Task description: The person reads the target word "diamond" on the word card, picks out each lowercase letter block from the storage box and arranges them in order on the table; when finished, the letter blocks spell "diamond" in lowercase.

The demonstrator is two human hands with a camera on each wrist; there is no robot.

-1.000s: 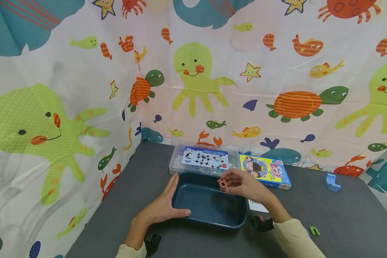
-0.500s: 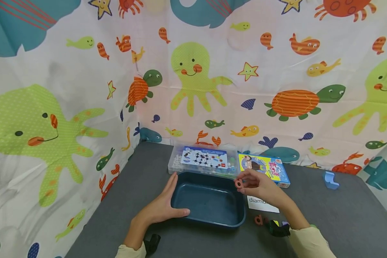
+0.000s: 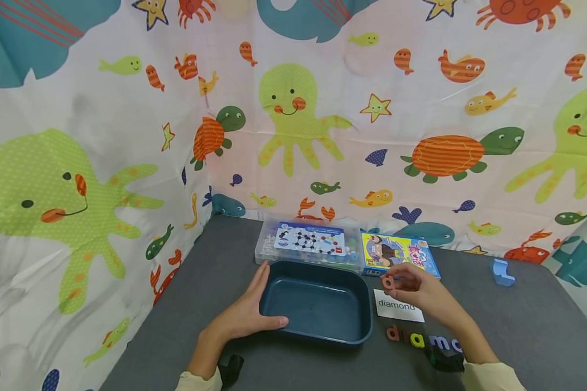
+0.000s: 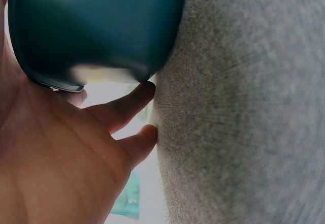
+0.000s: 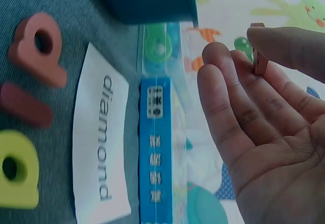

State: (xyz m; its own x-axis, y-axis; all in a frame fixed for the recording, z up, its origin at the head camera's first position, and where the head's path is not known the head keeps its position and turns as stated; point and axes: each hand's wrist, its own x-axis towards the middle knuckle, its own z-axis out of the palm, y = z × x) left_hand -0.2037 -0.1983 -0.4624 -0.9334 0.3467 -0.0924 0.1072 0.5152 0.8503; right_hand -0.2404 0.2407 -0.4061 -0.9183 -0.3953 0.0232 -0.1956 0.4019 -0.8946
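My left hand [image 3: 244, 312] rests against the left end of a dark blue plastic tray [image 3: 318, 304], thumb at its near rim and fingers straight along the outer side. In the left wrist view, two fingertips reach down to the table. My right hand [image 3: 423, 290] pinches a small reddish-brown toy letter [image 3: 388, 282] with a hole, held above a white card [image 3: 398, 307] printed "diamond". The right wrist view shows this letter edge-on. Below the card lie a brown "d" [image 3: 393, 333], a reddish "i" [image 5: 25, 104], a yellow "a" [image 3: 417, 340], a purple "m" [image 3: 438, 342] and a partly hidden purple letter [image 3: 456, 346].
Behind the tray stands a clear plastic case [image 3: 308, 241] with a molecule-model label. A yellow and blue box [image 3: 401, 252] lies beside it. Farther right sits a light blue plastic piece [image 3: 502, 272]. A sea-animal curtain [image 3: 293, 130] hangs round the table [image 3: 186, 304].
My right hand has moved right with the letter, from over the tray to over the card. The card and the row of letters have come into view. My left hand stays at the tray.
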